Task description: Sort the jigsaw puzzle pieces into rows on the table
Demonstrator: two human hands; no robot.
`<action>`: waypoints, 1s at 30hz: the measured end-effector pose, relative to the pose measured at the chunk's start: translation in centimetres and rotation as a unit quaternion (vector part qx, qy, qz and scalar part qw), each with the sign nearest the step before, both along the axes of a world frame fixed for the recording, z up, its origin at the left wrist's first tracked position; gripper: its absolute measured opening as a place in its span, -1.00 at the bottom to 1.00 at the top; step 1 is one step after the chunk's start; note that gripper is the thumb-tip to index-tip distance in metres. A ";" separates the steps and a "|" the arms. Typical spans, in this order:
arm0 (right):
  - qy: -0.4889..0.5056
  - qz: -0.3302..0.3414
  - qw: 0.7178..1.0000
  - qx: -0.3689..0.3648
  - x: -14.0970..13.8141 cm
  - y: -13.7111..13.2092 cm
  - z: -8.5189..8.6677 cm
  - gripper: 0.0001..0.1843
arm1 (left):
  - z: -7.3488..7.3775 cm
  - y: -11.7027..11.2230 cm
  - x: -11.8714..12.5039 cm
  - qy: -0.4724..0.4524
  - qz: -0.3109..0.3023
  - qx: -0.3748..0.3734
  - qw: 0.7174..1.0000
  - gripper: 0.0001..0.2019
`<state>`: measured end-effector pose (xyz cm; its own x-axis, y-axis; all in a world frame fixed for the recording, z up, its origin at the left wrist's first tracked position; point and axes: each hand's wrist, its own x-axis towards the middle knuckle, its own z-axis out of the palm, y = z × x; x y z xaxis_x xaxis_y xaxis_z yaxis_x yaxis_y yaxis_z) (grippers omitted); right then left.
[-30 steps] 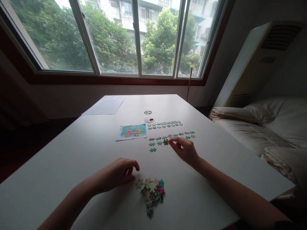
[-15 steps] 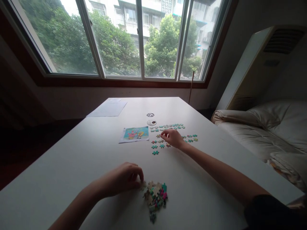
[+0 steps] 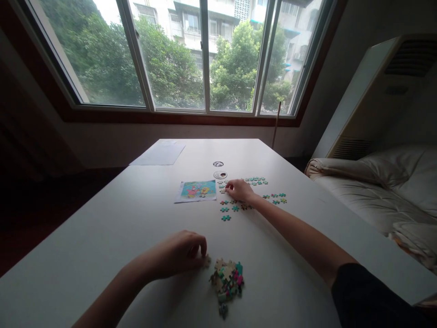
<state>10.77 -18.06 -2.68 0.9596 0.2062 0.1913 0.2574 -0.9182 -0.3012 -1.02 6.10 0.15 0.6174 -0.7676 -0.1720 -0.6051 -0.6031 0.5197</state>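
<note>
My left hand point(image 3: 186, 253) is closed at the near middle of the table, thumb and fingers pinching a pale jigsaw puzzle piece point(image 3: 207, 260). Just right of it lies a heap of puzzle pieces point(image 3: 227, 280), some backside up, others teal, green or pink. Farther off, my right hand point(image 3: 239, 189) reaches over the rows of laid-out pieces point(image 3: 257, 181). Its fingertips are pinched on a small puzzle piece point(image 3: 223, 191) near the rows' left end. The hand hides part of the rows. To their left lies a picture sheet point(image 3: 196, 190) with a pink and a yellow cartoon figure.
Two round stickers or discs point(image 3: 220, 175) lie beyond the rows on the white table point(image 3: 136, 237). White paper point(image 3: 159, 154) rests at the far left corner. A pale sofa point(image 3: 362, 191) stands along the right, with a tall air conditioner point(image 3: 358, 95) behind it.
My right hand has shifted slightly left and away over the rows, with the piece at its fingertips. My left hand has drawn its piece a little apart from the heap. The view has turned slightly left.
</note>
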 end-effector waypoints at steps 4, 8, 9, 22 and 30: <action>-0.018 0.008 1.000 -0.008 -0.2 0.6 -0.1 -0.77 | -0.1 0.1 0.0 -0.015 0.004 0.005 1.000 -0.90; -0.024 0.021 0.999 -0.014 -0.1 1.0 -0.3 -0.81 | -0.2 0.2 0.0 -0.010 0.005 0.006 1.000 -0.90; -0.026 0.022 0.999 -0.015 -0.1 1.1 -0.3 -0.81 | -0.2 0.2 0.0 -0.008 0.007 0.006 1.000 -0.91; -0.088 0.118 0.984 0.096 -8.5 -0.4 1.0 -0.88 | -0.5 -0.3 0.2 0.038 0.034 -0.021 0.998 -0.91; -0.021 0.177 0.970 0.164 -14.2 -0.8 -0.3 -0.90 | -1.6 -1.8 0.5 -0.013 0.079 -0.131 0.988 -0.89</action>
